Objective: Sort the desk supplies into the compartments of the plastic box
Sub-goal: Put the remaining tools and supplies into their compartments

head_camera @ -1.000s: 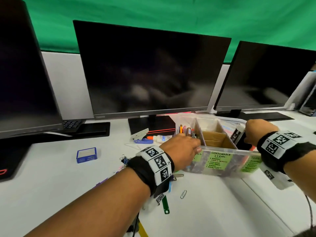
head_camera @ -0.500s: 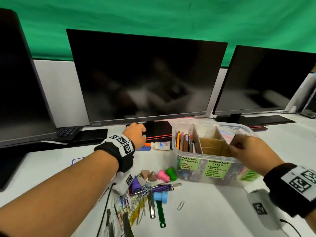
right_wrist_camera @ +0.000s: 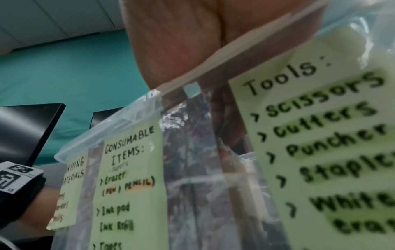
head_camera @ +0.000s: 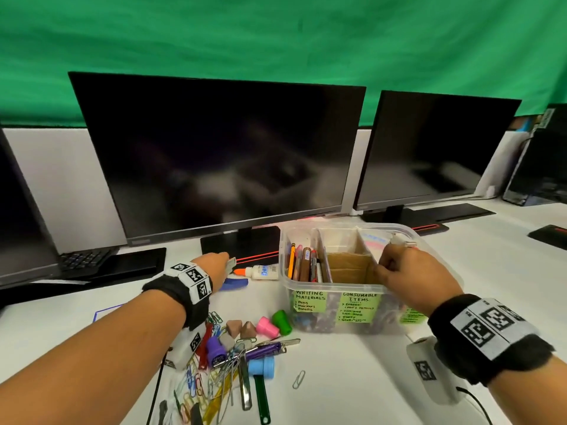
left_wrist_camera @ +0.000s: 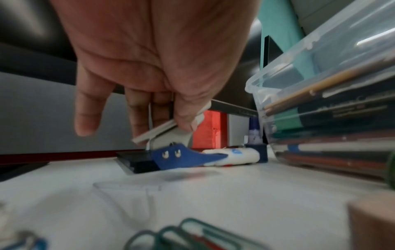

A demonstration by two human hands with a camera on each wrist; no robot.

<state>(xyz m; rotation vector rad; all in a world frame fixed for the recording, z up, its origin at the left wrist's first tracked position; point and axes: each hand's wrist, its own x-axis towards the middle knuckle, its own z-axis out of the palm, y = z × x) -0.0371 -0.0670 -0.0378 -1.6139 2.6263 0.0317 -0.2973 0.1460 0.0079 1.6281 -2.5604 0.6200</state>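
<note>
A clear plastic box point(head_camera: 391, 306) stands on the desk with green labels: Writing Materials, Consumable Items, Tools point(right_wrist_camera: 310, 135). Pens and pencils point(head_camera: 303, 265) fill its left compartment. My left hand point(head_camera: 225, 263) reaches left of the box and pinches the grey metal top of a blue-based stapler point(left_wrist_camera: 181, 155) between thumb and fingers point(left_wrist_camera: 186, 118). A white glue bottle point(head_camera: 262, 271) lies beside the stapler. My right hand point(head_camera: 395, 265) hangs over the right compartment with curled fingers. A small white item point(head_camera: 400, 240) shows at its knuckles; whether it is held is unclear.
A pile of paper clips, letter openers, a purple stamp point(head_camera: 214, 351), pink point(head_camera: 266, 326) and green point(head_camera: 282, 322) caps, and brown erasers point(head_camera: 234, 328) lies front left of the box. One loose clip point(head_camera: 299, 378) lies nearer. Monitors point(head_camera: 221, 154) and their stands close off the back.
My left hand left the box's left compartment, swung left and back, and took hold of the stapler. The right hand stayed at the right compartment and sank lower.
</note>
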